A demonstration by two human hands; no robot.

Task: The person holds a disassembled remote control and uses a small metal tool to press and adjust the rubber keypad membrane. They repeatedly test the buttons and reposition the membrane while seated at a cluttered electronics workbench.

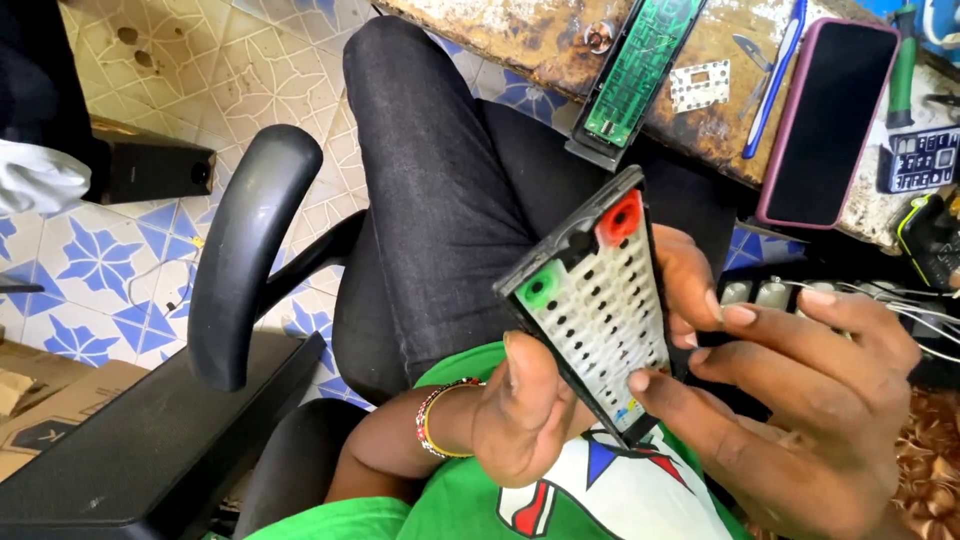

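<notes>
You've got the remote's front shell (597, 310) with its rubber keypad gripped in your left hand (525, 415), right hand (800, 400) fingers pressing its edge, while the green circuit board (640, 65) lies apart on the far desk (520, 35), so it looks opened but not reassembled.

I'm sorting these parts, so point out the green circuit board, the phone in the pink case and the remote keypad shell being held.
green circuit board (640, 62), head view, middle of board.
phone in pink case (828, 120), head view, dark screen.
remote keypad shell (600, 310), head view, white keypad membrane.
</notes>
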